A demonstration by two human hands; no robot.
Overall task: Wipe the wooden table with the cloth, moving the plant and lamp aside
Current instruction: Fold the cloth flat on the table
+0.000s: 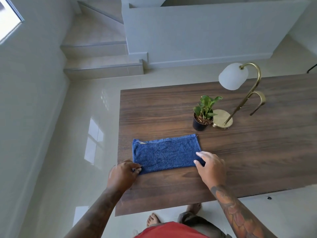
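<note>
Cloth, blue terry rectangle, near corners pinched by both hands.

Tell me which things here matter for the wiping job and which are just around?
Part of the job: blue cloth, wooden table, potted plant, brass lamp, left hand, right hand.

Just around: stairs, white wall.
</note>
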